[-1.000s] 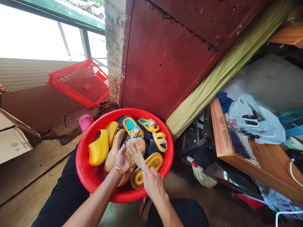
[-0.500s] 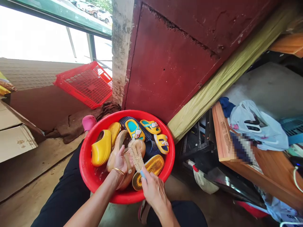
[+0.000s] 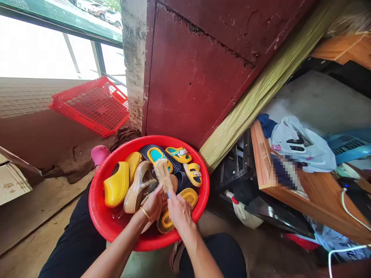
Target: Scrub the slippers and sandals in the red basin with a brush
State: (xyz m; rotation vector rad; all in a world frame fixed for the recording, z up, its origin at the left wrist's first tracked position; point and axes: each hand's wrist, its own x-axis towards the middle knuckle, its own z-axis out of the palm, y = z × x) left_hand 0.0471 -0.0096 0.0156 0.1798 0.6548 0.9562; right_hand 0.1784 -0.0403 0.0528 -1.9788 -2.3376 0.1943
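Observation:
A round red basin (image 3: 97, 208) stands between my knees, full of wet shoes. My right hand (image 3: 180, 210) grips the light blue handle of a scrubbing brush (image 3: 163, 175), its pale bristles over the middle of the basin. Close beside it, my left hand (image 3: 153, 202) is closed on a beige clog, mostly hidden under my hands and the brush. Another beige clog (image 3: 136, 191) leans on its side to the left. A yellow clog (image 3: 116, 187) rests against the basin's left wall. Yellow slides with turquoise insoles (image 3: 179, 154) and an upturned yellow sole (image 3: 189, 197) lie around the far and right sides.
A dark red metal door (image 3: 188, 85) rises behind the basin. A red plastic crate (image 3: 95, 108) leans at the left, near a pink clog (image 3: 100, 155) on a foot. On the right, a wooden tabletop (image 3: 324, 200) carries a white plastic bag (image 3: 301, 143).
My left hand has moved right and turned, bringing the held clog closer to the brush. The other beige clog now shows more fully. The brush has shifted slightly; the whole view has swung a little right.

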